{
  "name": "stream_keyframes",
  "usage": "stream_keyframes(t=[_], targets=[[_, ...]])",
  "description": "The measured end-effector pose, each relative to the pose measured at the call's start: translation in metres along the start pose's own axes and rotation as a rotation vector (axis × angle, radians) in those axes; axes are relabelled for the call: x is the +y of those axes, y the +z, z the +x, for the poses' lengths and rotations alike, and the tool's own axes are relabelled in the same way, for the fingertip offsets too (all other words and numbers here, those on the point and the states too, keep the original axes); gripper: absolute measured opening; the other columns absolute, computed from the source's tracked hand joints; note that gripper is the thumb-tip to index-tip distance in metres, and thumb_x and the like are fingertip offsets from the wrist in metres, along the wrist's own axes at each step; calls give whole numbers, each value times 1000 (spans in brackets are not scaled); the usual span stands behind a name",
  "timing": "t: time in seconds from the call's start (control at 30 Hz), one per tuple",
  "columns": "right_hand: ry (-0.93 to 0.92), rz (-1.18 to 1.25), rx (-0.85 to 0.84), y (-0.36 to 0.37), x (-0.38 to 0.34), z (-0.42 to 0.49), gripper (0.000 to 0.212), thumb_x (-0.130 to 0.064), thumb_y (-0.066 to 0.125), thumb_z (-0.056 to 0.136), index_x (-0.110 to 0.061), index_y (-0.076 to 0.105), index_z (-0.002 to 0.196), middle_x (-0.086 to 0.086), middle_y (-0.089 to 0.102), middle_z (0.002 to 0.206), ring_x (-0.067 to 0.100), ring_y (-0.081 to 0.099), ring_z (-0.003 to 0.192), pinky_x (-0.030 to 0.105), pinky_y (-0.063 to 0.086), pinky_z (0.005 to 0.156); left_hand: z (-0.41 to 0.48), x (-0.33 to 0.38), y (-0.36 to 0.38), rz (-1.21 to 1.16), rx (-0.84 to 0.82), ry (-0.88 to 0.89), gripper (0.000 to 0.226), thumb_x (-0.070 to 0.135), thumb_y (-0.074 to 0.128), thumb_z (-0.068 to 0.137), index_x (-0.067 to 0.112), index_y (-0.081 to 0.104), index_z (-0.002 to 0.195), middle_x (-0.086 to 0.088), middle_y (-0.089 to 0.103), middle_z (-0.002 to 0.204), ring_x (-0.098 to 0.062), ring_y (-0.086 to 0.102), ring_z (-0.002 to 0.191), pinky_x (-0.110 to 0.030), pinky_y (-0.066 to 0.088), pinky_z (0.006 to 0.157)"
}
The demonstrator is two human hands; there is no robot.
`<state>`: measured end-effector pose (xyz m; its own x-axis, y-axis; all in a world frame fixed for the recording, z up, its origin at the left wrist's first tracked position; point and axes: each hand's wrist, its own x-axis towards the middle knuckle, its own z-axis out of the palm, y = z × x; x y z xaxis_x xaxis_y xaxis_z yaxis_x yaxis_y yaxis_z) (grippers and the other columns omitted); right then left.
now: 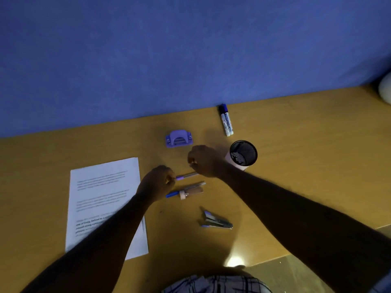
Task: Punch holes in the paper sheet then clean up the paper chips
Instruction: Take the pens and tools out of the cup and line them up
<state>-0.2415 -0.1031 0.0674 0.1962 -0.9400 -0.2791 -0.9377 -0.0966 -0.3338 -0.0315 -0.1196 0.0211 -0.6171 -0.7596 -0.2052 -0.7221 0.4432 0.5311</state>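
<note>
A printed white paper sheet [103, 199] lies flat on the left of the desk, and my left forearm crosses its lower right corner. The purple hole punch [179, 138] stands at the back, apart from the sheet. My left hand [157, 183] hovers just right of the sheet with its fingertips pinched, close to the blue end of a silver pen [187, 176]. In front of the punch, my right hand [204, 160] has curled fingers pinched together and covers the pen's other end. I see nothing held in either hand, and no paper chips show.
A second pen and a small tube [188, 191] lie just below my hands. A stapler [218, 222] lies nearer to me. A black mesh cup [243, 153] stands by my right wrist, and two markers [226, 121] lie near the blue wall [190, 49].
</note>
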Motion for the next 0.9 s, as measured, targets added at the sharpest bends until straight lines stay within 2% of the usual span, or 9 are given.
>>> stream_keyframes(t=[0.07,0.2,0.37,0.53,0.6,0.73,0.83,0.9], targets=[[-17,-47,-53,16,-2,-5,21,-25,59,91,-18,64,110,6,59,116,26,54,110,42,49,88,-12,-6,3,16,-54,9,13,26,69,85,16,67,92,-1,65,94,-9,59,83,-28,55,80],[-15,-80,-69,31,0,-8,33,-31,64,89,-18,61,119,6,56,121,24,52,113,42,48,92,-24,-11,9,73,-121,37,22,36,69,84,18,67,96,-1,66,99,-10,59,84,-22,51,78],[51,-36,-38,44,4,-10,25,-32,65,88,-21,64,110,3,57,116,23,52,112,42,48,90,-23,-8,13,140,-110,77,24,35,69,84,17,68,101,-1,66,105,-14,63,93,-26,53,85],[80,-13,-19,49,6,-6,21,-30,61,91,-16,64,107,6,59,113,24,54,109,42,50,87,-22,-8,14,133,-78,61,16,31,66,87,19,67,97,1,65,101,-11,59,89,-22,48,81],[102,47,-5,47,6,-4,21,-28,60,92,-13,63,106,8,60,112,25,56,106,40,50,85,-20,-9,12,120,-64,53,15,29,65,88,19,66,98,0,64,101,-11,58,89,-24,50,81],[156,339,68,36,4,-4,13,-20,59,94,-10,61,102,10,65,103,27,61,94,33,46,71,-16,-9,1,101,-50,61,18,25,63,90,14,66,104,-3,65,102,-14,60,92,-21,46,82],[86,394,118,26,2,-4,22,-15,52,97,-7,63,115,12,66,110,25,59,100,27,41,77,-8,-5,-16,85,-6,96,15,20,63,90,13,65,103,-3,65,100,-14,60,91,-20,44,80],[45,388,132,18,0,-2,25,-13,48,99,-4,63,116,14,65,110,26,57,101,26,36,78,1,0,-30,71,26,133,11,20,63,90,15,63,100,-1,63,97,-10,57,87,-20,43,77]])
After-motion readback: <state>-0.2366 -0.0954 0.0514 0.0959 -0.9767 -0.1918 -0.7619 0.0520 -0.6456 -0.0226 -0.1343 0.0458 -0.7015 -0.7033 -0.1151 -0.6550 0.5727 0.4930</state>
